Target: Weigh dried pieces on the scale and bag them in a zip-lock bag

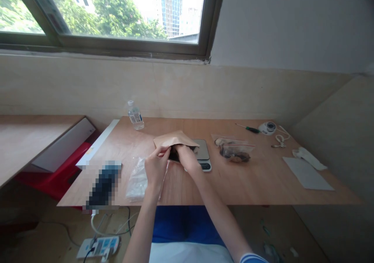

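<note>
Brown paper pouch (174,139) at mid-counter (263,181), held by both hands: left hand (156,166) pinching the mouth, right hand (187,156) reaching inside, its grip hidden. Behind, partly covered, a digital scale (203,154). Risk: tearing the mouth, or spilling contents, from overstretching.

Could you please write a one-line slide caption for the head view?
Left hand and right hand hold open a brown paper pouch above a small scale.
</note>
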### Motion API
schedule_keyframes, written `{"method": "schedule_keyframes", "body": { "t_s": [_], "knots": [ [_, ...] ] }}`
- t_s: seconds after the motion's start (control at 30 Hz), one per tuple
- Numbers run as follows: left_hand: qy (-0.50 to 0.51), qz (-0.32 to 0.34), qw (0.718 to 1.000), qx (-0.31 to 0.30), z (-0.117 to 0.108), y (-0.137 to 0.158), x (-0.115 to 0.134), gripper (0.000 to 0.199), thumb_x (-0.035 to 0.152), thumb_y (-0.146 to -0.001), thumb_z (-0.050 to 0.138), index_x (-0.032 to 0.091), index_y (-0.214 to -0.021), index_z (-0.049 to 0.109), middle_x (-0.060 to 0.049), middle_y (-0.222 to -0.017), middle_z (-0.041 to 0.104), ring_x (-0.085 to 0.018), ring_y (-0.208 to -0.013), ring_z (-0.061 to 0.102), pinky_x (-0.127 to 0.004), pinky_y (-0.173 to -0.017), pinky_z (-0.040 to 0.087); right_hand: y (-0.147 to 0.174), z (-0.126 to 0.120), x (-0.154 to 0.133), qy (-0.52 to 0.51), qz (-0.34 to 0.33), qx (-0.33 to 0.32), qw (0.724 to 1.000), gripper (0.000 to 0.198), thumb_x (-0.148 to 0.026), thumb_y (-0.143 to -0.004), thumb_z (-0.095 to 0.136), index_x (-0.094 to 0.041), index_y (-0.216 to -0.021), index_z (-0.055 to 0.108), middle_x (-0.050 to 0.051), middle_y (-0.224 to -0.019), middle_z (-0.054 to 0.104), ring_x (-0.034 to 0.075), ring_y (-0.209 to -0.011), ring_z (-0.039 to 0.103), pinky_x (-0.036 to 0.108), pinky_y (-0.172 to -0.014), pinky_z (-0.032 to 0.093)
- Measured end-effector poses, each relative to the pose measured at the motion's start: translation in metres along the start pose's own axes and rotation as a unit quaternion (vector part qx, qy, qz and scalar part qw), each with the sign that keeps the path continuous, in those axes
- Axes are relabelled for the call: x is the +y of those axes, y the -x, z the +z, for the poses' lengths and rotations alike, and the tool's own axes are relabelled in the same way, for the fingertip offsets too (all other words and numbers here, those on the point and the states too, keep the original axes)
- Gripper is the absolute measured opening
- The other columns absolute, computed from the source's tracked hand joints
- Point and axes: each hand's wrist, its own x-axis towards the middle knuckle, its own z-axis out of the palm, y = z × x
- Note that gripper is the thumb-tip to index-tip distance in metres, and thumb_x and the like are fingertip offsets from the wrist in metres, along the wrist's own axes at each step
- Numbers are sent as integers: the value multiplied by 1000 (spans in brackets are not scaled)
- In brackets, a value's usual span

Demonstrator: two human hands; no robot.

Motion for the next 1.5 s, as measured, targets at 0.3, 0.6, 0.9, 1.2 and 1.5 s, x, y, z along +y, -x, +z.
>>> {"method": "schedule_keyframes", "body": {
  "t_s": [0.3, 0.6, 0.9, 1.2, 1.5],
  "knots": [
    [-38, 1, 999, 3, -4, -9, 4, 15, 36, -79, 60, 26, -81, 71, 3, -72, 73, -17, -70, 70, -22, -59, 44, 36, -16, 12, -163, -127, 125, 970, 22, -7, -87, 46, -19, -88, 64, 5, -95, 66, 16, -92, 62, 28, -85, 46],
    [-43, -7, 999, 23, -6, -19, 0, 19, 41, -79, 60, 27, -82, 72, 3, -71, 73, -18, -71, 70, -24, -61, 45, 63, -35, 34, -400, -105, 213, 885, 9, -18, -84, 57, -22, -85, 66, 5, -104, 68, 18, -103, 62, 33, -91, 48],
    [-18, -12, 996, 86, -12, -29, -10, 25, 45, -75, 63, 24, -82, 73, 1, -73, 73, -18, -71, 70, -23, -64, 47, 43, 8, 133, -317, 46, 386, 865, 16, -29, -83, 54, -16, -88, 61, 12, -99, 68, 20, -93, 65, 37, -85, 51],
    [3, -30, 997, 66, -15, -27, -10, 23, 44, -73, 64, 24, -81, 73, 1, -78, 74, -20, -76, 70, -24, -68, 49, 34, 47, 149, -195, -1, 289, 937, 21, -21, -84, 44, -18, -91, 64, 13, -111, 63, 22, -110, 56, 40, -96, 43],
    [10, -31, 998, 57, -14, -27, -14, 22, 44, -72, 66, 25, -82, 73, 1, -78, 74, -20, -78, 70, -25, -68, 49, 33, 56, 153, -84, 11, 287, 954, 33, -18, -88, 36, -14, -107, 62, 17, -124, 54, 23, -118, 50, 42, -99, 40]
  ]
}}
